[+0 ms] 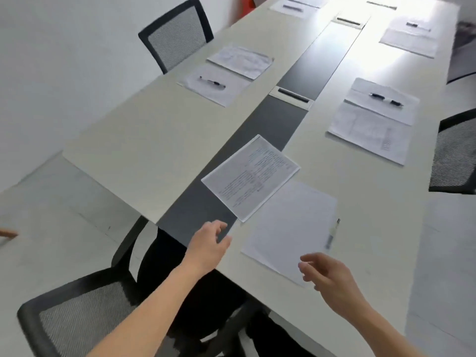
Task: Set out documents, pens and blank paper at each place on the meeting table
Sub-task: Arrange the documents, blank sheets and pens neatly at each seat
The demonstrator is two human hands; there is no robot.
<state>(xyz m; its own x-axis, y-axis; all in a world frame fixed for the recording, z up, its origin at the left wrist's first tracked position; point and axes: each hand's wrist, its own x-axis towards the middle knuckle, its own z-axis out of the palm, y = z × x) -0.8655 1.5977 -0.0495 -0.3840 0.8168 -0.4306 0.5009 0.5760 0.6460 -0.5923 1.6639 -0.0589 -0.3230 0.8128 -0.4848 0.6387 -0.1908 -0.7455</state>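
At the near place, the printed document (249,176) lies skewed across the dark centre strip (260,124) of the meeting table (123,155), with its lower edge meeting the blank sheet (288,228). The pen (333,233) lies along that sheet's right edge. We judge this place unfinished: at the side places (373,119) the papers sit squared in pairs with pens on top, whereas here the document is angled off the seat line. The left hand (208,243) sits just beside the document's near corner, fingers apart and loosely bent, gripping nothing, which suits a straightening nudge. The right hand (327,276) hovers at the blank sheet's near corner, fingers relaxed and empty. We cannot tell whether it touches the paper. The document's text is illegible and the pen is blurred. Glare washes out the far places (409,32), and a fingertip (7,233) at the left border is cut off.
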